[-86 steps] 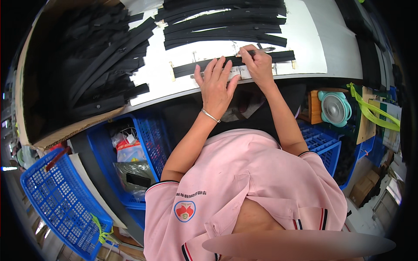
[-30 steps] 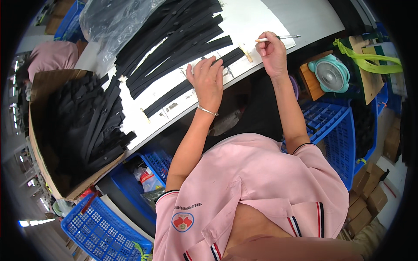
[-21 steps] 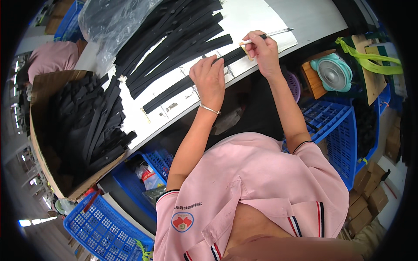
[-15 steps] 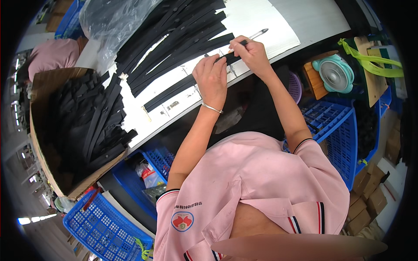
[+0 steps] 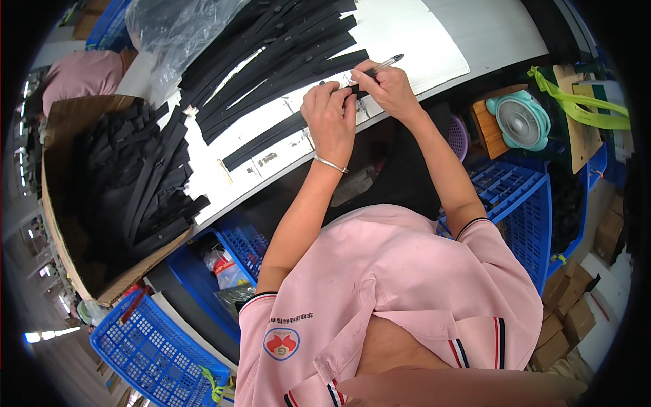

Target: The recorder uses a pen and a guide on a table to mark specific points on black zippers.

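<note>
Left hand [image 5: 330,117]: lies palm-down on the black strip [image 5: 271,136], fingers together and bent, pressing it to the bench near the front edge
Right hand [image 5: 386,88]: fingers clamped on a pen [image 5: 381,65], its tip pointing down at the strip's right end, touching the left hand's fingertips
Strip: long, black, flat on the white sheet [image 5: 420,41], running along the bench's front edge, its right end under both hands
Strip pile [image 5: 271,47]: many more black strips fanned out just behind it, toward the bench's back edge
Bag [image 5: 176,27]: clear plastic, at the back left corner
Box [image 5: 102,197]: cardboard, left of the bench, full of black strips
Fan [image 5: 521,121]: small, teal, right of the bench
Crates [image 5: 515,197]: blue, under the bench
</note>
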Available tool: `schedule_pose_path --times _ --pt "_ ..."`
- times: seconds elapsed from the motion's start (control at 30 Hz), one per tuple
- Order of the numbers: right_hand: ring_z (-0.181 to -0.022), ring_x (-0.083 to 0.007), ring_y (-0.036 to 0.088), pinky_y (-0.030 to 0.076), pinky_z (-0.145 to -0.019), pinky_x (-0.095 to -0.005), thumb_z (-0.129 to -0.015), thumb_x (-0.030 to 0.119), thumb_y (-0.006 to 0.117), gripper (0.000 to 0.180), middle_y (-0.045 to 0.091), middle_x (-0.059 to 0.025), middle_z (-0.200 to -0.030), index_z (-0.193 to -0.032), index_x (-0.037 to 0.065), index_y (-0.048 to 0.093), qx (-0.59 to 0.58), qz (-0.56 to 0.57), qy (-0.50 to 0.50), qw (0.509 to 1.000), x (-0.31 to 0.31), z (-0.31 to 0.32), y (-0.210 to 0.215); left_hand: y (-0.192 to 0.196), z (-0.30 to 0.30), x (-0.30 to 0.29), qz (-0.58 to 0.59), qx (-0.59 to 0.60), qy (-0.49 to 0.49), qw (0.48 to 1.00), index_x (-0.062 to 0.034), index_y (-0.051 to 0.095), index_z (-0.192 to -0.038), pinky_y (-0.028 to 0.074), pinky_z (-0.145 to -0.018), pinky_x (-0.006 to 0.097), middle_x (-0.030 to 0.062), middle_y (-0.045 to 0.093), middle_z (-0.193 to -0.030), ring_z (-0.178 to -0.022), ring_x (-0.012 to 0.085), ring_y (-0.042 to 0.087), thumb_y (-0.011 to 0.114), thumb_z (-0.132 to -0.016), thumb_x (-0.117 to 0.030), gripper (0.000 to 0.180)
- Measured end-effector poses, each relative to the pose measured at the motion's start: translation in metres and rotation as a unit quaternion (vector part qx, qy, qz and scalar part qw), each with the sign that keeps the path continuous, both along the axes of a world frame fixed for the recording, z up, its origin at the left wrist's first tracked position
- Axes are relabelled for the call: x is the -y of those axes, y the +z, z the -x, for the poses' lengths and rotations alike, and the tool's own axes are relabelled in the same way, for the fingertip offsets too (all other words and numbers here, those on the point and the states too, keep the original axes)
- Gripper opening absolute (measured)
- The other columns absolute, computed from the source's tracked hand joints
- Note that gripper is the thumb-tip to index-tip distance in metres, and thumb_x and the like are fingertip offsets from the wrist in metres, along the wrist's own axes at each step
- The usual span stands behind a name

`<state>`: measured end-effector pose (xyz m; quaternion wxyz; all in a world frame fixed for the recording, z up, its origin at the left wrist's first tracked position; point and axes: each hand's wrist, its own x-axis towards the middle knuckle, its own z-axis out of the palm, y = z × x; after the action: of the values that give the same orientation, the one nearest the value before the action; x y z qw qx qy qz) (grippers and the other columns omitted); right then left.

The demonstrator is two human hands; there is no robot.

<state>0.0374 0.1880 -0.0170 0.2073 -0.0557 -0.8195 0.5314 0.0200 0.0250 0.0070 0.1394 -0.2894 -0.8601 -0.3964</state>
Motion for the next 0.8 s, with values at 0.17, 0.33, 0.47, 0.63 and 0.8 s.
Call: schedule_pose_path --times 0.17,0.33,0.47,0.63,0.8 --pt "-0.052 -0.0166 0.058 0.043 -0.050 -0.0296 -0.093 0.020 0.071 0.034 0.075 -0.0050 -0.081 -0.070 -0.005 0.064 -0.032 -0.035 -0.003 0.999 0.002 -0.001 0.003 -0.002 -0.001 0.000 -0.006 -0.018 -0.004 1.000 -0.0048 0.075 -0.095 0.043 -0.093 0.042 0.0070 0.068 -0.108 -0.108 0.0293 0.059 0.078 -0.081 -0.007 0.015" --pt "-0.068 -0.0114 0.069 0.051 -0.060 -0.0249 -0.099 0.011 0.065 0.023 0.073 -0.0052 -0.084 -0.087 -0.008 0.069 0.003 -0.064 0.012 0.998 0.000 -0.007 0.012 -0.003 -0.001 0.000 -0.002 -0.026 -0.002 1.000 -0.0057 0.076 -0.096 0.043 -0.094 0.041 0.0062 0.070 -0.108 -0.109 0.0288 0.059 0.077 -0.083 -0.008 0.013" --pt "-0.062 -0.0082 0.061 0.046 -0.056 -0.0245 -0.098 0.011 0.066 0.023 0.071 -0.0032 -0.079 -0.084 -0.007 0.070 0.029 0.018 0.041 0.999 -0.005 -0.012 0.016 -0.003 -0.001 -0.001 -0.013 -0.040 -0.009 0.999 -0.0028 0.074 -0.094 0.043 -0.092 0.043 0.0094 0.067 -0.109 -0.108 0.0307 0.059 0.076 -0.080 -0.003 0.015" --pt "-0.056 -0.0136 0.062 0.046 -0.054 -0.0290 -0.094 0.017 0.069 0.022 0.069 -0.0089 -0.068 -0.083 -0.002 0.072 -0.003 0.021 0.060 0.998 -0.004 -0.009 0.018 -0.002 0.000 -0.001 -0.021 -0.034 -0.005 0.999 -0.0027 0.073 -0.094 0.043 -0.092 0.044 0.0095 0.066 -0.108 -0.107 0.0310 0.059 0.075 -0.080 -0.004 0.014" --pt "-0.060 -0.0116 0.065 0.048 -0.056 -0.0294 -0.094 0.019 0.069 0.022 0.070 -0.0073 -0.068 -0.082 0.001 0.073 0.044 -0.009 0.055 0.997 -0.003 -0.011 0.023 -0.006 0.000 0.001 -0.015 -0.038 0.004 0.999 -0.0079 0.073 -0.096 0.041 -0.095 0.045 0.0079 0.066 -0.111 -0.112 0.0307 0.058 0.078 -0.079 -0.009 0.018"
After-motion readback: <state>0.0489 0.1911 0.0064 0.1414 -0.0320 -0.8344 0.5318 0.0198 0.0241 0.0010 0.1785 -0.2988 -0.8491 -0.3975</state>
